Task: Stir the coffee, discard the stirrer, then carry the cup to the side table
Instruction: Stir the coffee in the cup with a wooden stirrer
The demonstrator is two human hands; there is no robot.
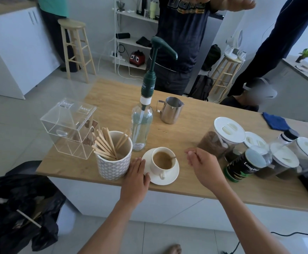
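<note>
The fingers of the right hand are pinched together on the top end of a thin wooden stirrer, whose lower end sits in the coffee at the right side of the cup; the left hand lies flat and open, holding nothing, with its fingers against the left rim of the saucer. All this is low in the middle of the frame, near the front edge of the wooden counter.

The step in hand looks like the stirring. To do it well, keep the left hand pressed on the saucer so that it does not slide towards the counter's edge. The cup is fairly full, so small, slow circles are safer than wide sweeps. Keep the pinch light, since the stirrer is thin and may bend. The black bin bag at the lower left is the likely place for the stirrer afterwards; let it drip over the cup first, then pass it in front of the patterned pot of spare sticks just left of the saucer
</note>
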